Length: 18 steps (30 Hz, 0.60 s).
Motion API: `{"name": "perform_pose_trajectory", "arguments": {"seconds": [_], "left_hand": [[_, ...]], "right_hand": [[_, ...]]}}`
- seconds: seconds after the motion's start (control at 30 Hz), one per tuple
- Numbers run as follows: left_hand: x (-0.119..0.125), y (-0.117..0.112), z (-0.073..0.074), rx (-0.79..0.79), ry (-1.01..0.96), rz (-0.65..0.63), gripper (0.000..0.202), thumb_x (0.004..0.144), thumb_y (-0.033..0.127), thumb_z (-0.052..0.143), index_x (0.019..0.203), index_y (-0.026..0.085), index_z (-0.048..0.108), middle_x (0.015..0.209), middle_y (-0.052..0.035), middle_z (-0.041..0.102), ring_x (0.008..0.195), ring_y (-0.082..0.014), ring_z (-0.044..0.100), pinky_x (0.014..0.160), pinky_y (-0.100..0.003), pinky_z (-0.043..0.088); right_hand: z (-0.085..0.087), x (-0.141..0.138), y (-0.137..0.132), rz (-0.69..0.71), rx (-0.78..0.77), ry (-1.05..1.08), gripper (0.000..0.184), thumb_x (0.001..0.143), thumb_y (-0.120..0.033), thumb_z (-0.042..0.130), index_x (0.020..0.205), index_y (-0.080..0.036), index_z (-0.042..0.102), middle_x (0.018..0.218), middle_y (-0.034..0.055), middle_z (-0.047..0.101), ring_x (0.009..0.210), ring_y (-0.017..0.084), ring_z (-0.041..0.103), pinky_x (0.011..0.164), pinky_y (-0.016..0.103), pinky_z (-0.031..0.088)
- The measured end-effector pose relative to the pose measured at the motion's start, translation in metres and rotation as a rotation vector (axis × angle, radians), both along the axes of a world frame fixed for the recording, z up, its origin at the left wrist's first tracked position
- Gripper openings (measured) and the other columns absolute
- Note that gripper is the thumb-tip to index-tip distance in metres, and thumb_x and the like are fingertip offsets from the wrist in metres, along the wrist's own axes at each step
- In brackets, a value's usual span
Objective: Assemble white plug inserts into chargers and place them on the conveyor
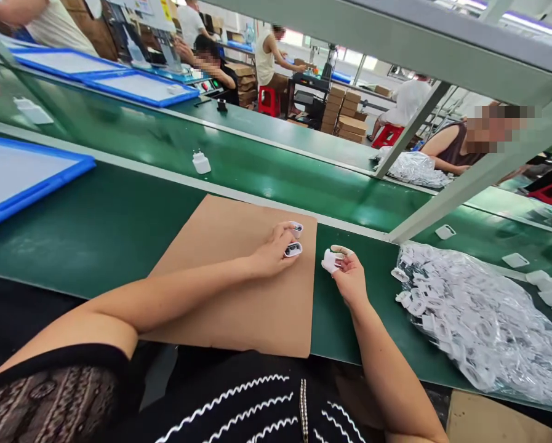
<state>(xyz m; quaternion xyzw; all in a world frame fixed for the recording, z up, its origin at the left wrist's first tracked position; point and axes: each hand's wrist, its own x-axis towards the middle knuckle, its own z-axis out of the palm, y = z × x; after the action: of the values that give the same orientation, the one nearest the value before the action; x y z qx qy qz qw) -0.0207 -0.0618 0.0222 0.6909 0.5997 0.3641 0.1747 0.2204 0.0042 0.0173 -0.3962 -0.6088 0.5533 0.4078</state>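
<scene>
My left hand (273,251), over the brown cardboard sheet (239,301), is closed around a white charger housing (293,250) whose open end shows dark parts inside. A second white charger housing (296,229) is at its fingertips, just behind the first; whether it is gripped or only touched I cannot tell. Right of the cardboard edge, my right hand (351,275) pinches a small white plastic piece (330,261). A pale covering shows on one of its fingertips. The two hands are apart, with the green bench between them.
A clear bag of white plastic parts (483,320) lies at right. Behind the bench runs a green conveyor (266,181) carrying a white plug charger (201,162) and several housings. A blue-rimmed tray (31,169) is at left. A slanted metal frame (483,166) crosses the right. Other people sit beyond.
</scene>
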Motion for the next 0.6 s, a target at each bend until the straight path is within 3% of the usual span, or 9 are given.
{"name": "perform_pose_trajectory", "arguments": {"seconds": [0.07, 0.17, 0.23, 0.3, 0.37, 0.43, 0.5, 0.6], "left_hand": [[0.017, -0.006, -0.004, 0.008, -0.054, -0.09, 0.013, 0.089, 0.03, 0.062, 0.098, 0.023, 0.056, 0.128, -0.0127, 0.058, 0.126, -0.0286, 0.053, 0.112, -0.049, 0.043], [0.03, -0.009, -0.013, -0.05, -0.108, -0.15, 0.014, 0.091, 0.03, 0.06, 0.103, 0.022, 0.06, 0.114, -0.0109, 0.065, 0.11, -0.0279, 0.059, 0.105, -0.049, 0.047], [0.028, -0.009, -0.016, -0.094, -0.132, -0.163, 0.038, 0.086, 0.033, 0.068, 0.122, 0.022, 0.059, 0.127, -0.0132, 0.063, 0.118, -0.0306, 0.057, 0.108, -0.05, 0.046], [0.019, -0.011, -0.015, -0.15, -0.164, -0.215, 0.081, 0.075, 0.034, 0.079, 0.148, 0.024, 0.045, 0.146, -0.0151, 0.053, 0.126, -0.0326, 0.055, 0.111, -0.049, 0.045], [0.01, -0.012, -0.012, -0.218, -0.204, -0.306, 0.103, 0.072, 0.029, 0.081, 0.161, 0.029, 0.028, 0.15, -0.0135, 0.05, 0.126, -0.0308, 0.056, 0.11, -0.045, 0.047], [0.005, -0.014, -0.009, -0.251, -0.237, -0.387, 0.088, 0.082, 0.025, 0.07, 0.161, 0.032, 0.03, 0.137, -0.0098, 0.06, 0.119, -0.0268, 0.059, 0.107, -0.042, 0.049], [0.007, -0.013, -0.009, -0.228, -0.263, -0.399, 0.067, 0.089, 0.026, 0.064, 0.153, 0.032, 0.044, 0.12, -0.0077, 0.065, 0.111, -0.0246, 0.06, 0.102, -0.04, 0.051], [0.016, -0.011, -0.013, -0.177, -0.302, -0.261, 0.054, 0.081, 0.035, 0.079, 0.13, 0.024, 0.06, 0.112, -0.0073, 0.062, 0.096, -0.0229, 0.061, 0.088, -0.037, 0.054]], "right_hand": [[0.004, -0.002, -0.003, -0.011, -0.033, -0.005, 0.051, 0.066, -0.043, 0.087, 0.109, -0.023, 0.069, 0.103, 0.0072, 0.075, 0.091, 0.022, 0.07, 0.078, 0.036, 0.056], [0.008, -0.004, -0.006, 0.019, -0.106, -0.012, 0.046, 0.071, -0.05, 0.083, 0.105, -0.021, 0.074, 0.091, 0.0053, 0.075, 0.076, 0.018, 0.065, 0.067, 0.032, 0.051], [0.009, -0.005, -0.007, 0.036, -0.17, 0.016, 0.047, 0.07, -0.05, 0.083, 0.106, -0.021, 0.075, 0.087, 0.0035, 0.073, 0.068, 0.015, 0.061, 0.063, 0.03, 0.05], [0.009, -0.006, -0.008, 0.043, -0.23, 0.044, 0.05, 0.069, -0.049, 0.085, 0.11, -0.022, 0.075, 0.085, 0.0016, 0.072, 0.064, 0.012, 0.057, 0.06, 0.029, 0.048], [0.009, -0.006, -0.008, 0.047, -0.27, 0.051, 0.05, 0.069, -0.048, 0.085, 0.111, -0.023, 0.074, 0.083, 0.0005, 0.07, 0.061, 0.011, 0.055, 0.058, 0.028, 0.047], [0.01, -0.007, -0.008, 0.045, -0.294, 0.049, 0.047, 0.068, -0.047, 0.086, 0.107, -0.022, 0.075, 0.083, 0.0006, 0.07, 0.06, 0.011, 0.054, 0.057, 0.028, 0.046], [0.01, -0.009, -0.008, 0.045, -0.307, 0.054, 0.045, 0.066, -0.045, 0.088, 0.103, -0.022, 0.076, 0.086, 0.0018, 0.072, 0.061, 0.011, 0.055, 0.058, 0.028, 0.048], [0.011, -0.011, -0.009, 0.04, -0.283, 0.05, 0.044, 0.065, -0.041, 0.089, 0.103, -0.022, 0.077, 0.09, 0.0029, 0.074, 0.063, 0.011, 0.057, 0.059, 0.028, 0.048]]}}
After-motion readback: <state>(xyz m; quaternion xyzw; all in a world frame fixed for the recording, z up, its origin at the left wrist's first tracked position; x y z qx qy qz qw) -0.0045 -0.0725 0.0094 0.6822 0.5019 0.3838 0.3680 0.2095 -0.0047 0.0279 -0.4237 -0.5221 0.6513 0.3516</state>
